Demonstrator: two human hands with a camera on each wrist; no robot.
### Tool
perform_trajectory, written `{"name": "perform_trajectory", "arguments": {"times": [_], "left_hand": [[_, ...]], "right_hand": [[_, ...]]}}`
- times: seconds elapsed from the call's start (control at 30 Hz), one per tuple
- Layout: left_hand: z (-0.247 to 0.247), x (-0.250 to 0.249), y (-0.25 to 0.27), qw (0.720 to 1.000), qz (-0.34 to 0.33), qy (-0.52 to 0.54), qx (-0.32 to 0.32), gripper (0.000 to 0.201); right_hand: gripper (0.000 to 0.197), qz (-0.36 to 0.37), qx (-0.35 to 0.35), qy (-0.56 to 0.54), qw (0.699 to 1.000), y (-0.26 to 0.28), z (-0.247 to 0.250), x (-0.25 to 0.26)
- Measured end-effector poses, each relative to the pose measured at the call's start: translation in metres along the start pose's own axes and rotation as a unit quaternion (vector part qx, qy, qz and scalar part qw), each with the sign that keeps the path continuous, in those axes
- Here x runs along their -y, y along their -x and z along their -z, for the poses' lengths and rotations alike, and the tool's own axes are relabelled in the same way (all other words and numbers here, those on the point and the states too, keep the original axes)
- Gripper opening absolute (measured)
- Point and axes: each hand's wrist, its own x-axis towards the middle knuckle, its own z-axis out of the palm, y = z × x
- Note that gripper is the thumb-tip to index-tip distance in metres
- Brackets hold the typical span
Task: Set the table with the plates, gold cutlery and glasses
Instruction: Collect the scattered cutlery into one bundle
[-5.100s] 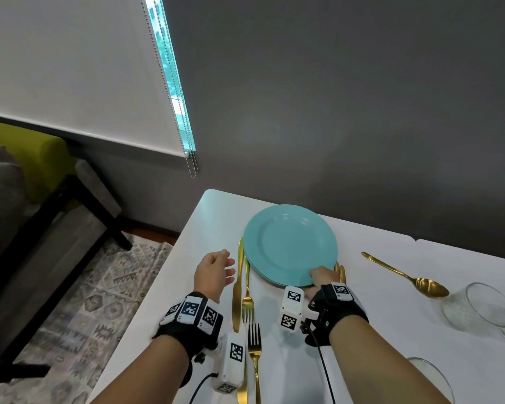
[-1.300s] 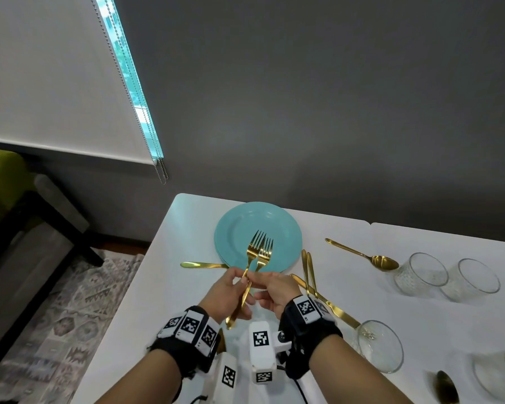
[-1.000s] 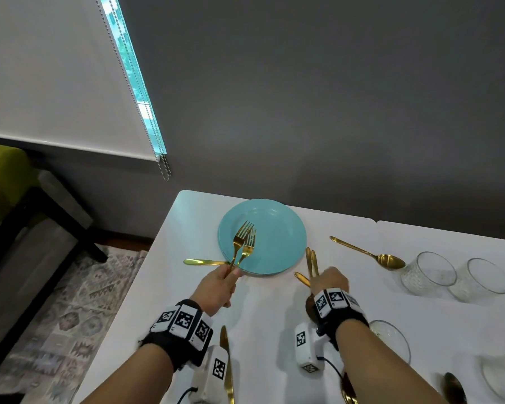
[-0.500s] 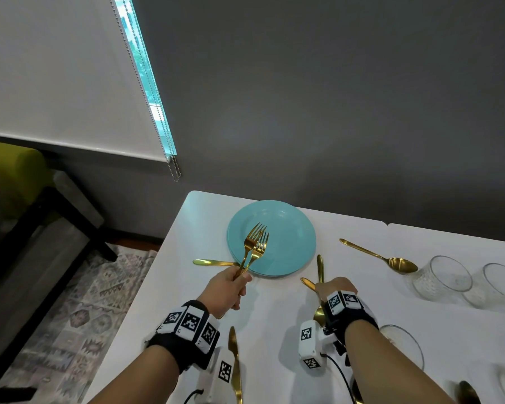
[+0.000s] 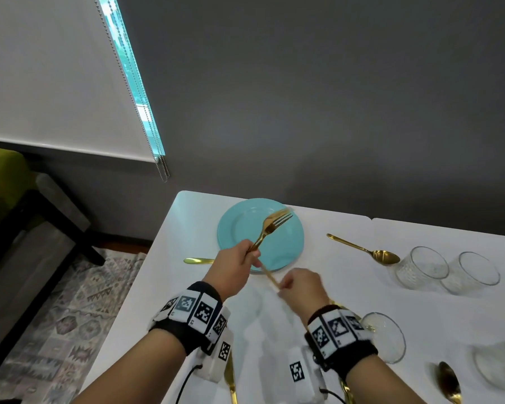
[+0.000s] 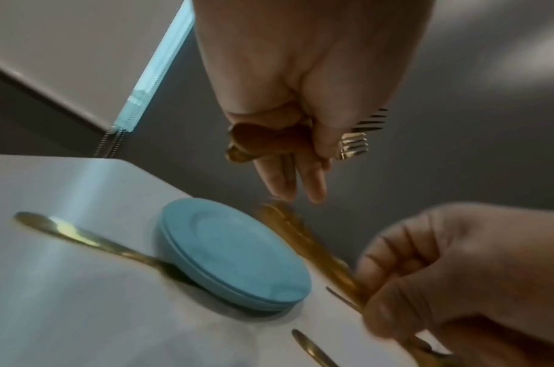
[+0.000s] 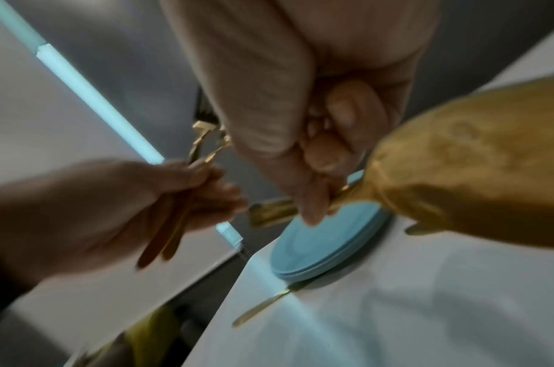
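On the white table point(image 5: 187, 217), a stack of round turquoise plates point(image 5: 245, 225) sits by the far left corner, and everything else is placed from it. Above the stack's near edge the left hand point(image 5: 231, 269) grips two gold forks point(image 5: 271, 225) by their handles, tines raised over the plates. Just right of that edge, the right hand point(image 5: 302, 287) is clenched round blurred gold cutlery point(image 6: 303, 240). A gold handle point(image 5: 197, 260) pokes out from under the stack's left side
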Motion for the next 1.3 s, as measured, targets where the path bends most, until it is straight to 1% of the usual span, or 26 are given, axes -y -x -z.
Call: {"name": "perform_trajectory", "arguments": {"times": [0.07,0.13,0.2,0.23,0.3,0.37,0.4,0.47,0.53,0.57,0.63,0.7,0.77,0.8,0.87,0.93,1.0,1.1,1.13,1.17,1.2,1.23,1.3], "left_hand": [[-0.002,-0.004,-0.001,0.999,-0.002,-0.024,0.034,0.016],[-0.006,0.001,0.001,0.994,0.009,-0.063,0.084,0.015],[-0.011,0.007,0.004,0.987,0.023,-0.101,0.121,0.015],[-0.013,0.010,0.006,0.986,0.034,-0.092,0.132,0.015],[-0.017,0.011,0.009,0.986,0.056,-0.041,0.151,0.016],[-0.020,0.009,0.011,0.983,0.074,-0.033,0.163,0.017],[-0.021,0.009,0.011,0.982,0.076,-0.033,0.167,0.018],[-0.026,0.010,0.009,0.983,0.080,-0.015,0.162,0.022],[-0.032,0.009,0.008,0.982,0.100,0.024,0.157,0.023],[-0.035,0.009,0.007,0.980,0.113,0.050,0.156,0.022],[-0.040,0.004,0.008,0.975,0.132,0.095,0.155,0.020],[-0.046,-0.002,0.012,0.974,0.132,0.109,0.150,0.018],[-0.054,-0.008,0.019,0.970,0.135,0.142,0.145,0.016],[-0.058,-0.011,0.024,0.968,0.133,0.158,0.144,0.015],[-0.066,-0.015,0.034,0.971,0.116,0.157,0.138,0.014],[-0.077,-0.017,0.044,0.979,0.103,0.138,0.113,0.013],[-0.090,-0.017,0.058,0.981,0.110,0.136,0.081,0.015],[-0.111,-0.018,0.083,0.977,0.130,0.158,0.062,0.018],[-0.117,-0.018,0.091,0.975,0.138,0.164,0.055,0.019],[-0.123,-0.018,0.099,0.974,0.147,0.168,0.048,0.020],[-0.129,-0.018,0.106,0.972,0.154,0.173,0.042,0.020],[-0.134,-0.017,0.113,0.971,0.159,0.177,0.038,0.020],[-0.143,-0.017,0.130,0.968,0.170,0.185,0.026,0.021]], "right_hand": [[0.022,0.078,0.058,0.092,0.991,0.012,-0.005,0.015],[0.024,0.129,0.075,0.146,0.978,0.019,-0.005,0.024],[0.026,0.154,0.063,0.164,0.972,0.019,0.000,0.029],[0.026,0.163,0.058,0.172,0.970,0.018,0.003,0.030],[0.023,0.173,0.061,0.196,0.963,0.015,0.010,0.032],[0.022,0.176,0.055,0.201,0.962,0.014,0.015,0.032],[0.022,0.177,0.043,0.195,0.964,0.013,0.017,0.031],[0.022,0.192,-0.004,0.165,0.967,0.012,0.019,0.027],[0.019,0.203,-0.069,0.097,0.972,0.013,0.024,0.020],[0.017,0.193,-0.096,0.061,0.975,0.015,0.027,0.016],[0.016,0.147,-0.132,-0.012,0.980,0.020,0.039,0.004],[0.013,0.094,-0.150,-0.089,0.980,0.027,0.053,-0.015],[0.009,0.054,-0.153,-0.117,0.980,0.037,0.066,-0.039],[0.006,0.037,-0.137,-0.115,0.983,0.043,0.071,-0.051],[0.004,0.011,-0.076,-0.103,0.992,0.058,0.074,-0.071],[0.010,0.005,-0.010,-0.088,0.996,0.078,0.070,-0.087],[0.021,0.008,0.052,-0.028,0.998,0.098,0.059,-0.104],[0.027,-0.019,0.169,0.076,0.982,0.122,0.030,-0.129],[0.031,-0.033,0.196,0.100,0.975,0.127,0.017,-0.137],[0.034,-0.040,0.208,0.109,0.971,0.130,0.005,-0.144],[0.032,-0.050,0.205,0.107,0.972,0.131,-0.007,-0.151],[0.028,-0.054,0.189,0.103,0.975,0.130,-0.017,-0.156],[0.033,-0.063,0.152,0.109,0.980,0.130,-0.035,-0.165]]}}
